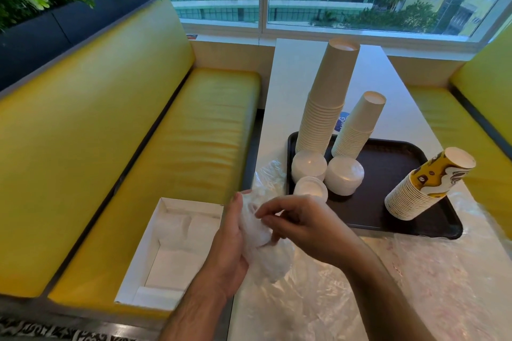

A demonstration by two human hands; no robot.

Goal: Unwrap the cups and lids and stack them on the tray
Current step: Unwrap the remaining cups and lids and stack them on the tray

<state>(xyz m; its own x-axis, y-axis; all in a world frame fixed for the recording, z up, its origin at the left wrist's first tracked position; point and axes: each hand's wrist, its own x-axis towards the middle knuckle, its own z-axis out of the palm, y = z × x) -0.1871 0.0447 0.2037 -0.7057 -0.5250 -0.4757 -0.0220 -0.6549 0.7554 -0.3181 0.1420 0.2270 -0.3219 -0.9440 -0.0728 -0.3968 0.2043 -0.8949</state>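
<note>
Holding a plastic-wrapped sleeve of lids [260,241] over the near left edge of the table [291,69], just short of the tray [388,169]. Left hand [227,246] is curled round the sleeve's side and lower part; right hand [293,224] pinches the film near the upper end, fingertips closed on the wrap. Contents are blurred through the plastic; they read as small white lids, count not legible.

Orientation: the sleeve's long axis runs from the near lower right up toward the far upper left, tilted rather than upright, upper end by the left thumb.

Judged step: stripping the wrap off this last sleeve. To do it well, keep the left hand firm round the stack so the lids stay nested, and peel the film along the long axis with the right, not across it. Pulling sideways would likely spill them.

On the tray: tall plain cup stack [327,102], shorter plain stack [357,127], printed yellow cup stack [424,188] leaning toward the right, and three lid stacks [343,177] at the left near corner. Free tray area sits mid-tray, between the lid stacks and the printed cups.

Discarded film [360,285] lies on the table near the person. An open white box [169,252] sits on the yellow bench [171,133].
</note>
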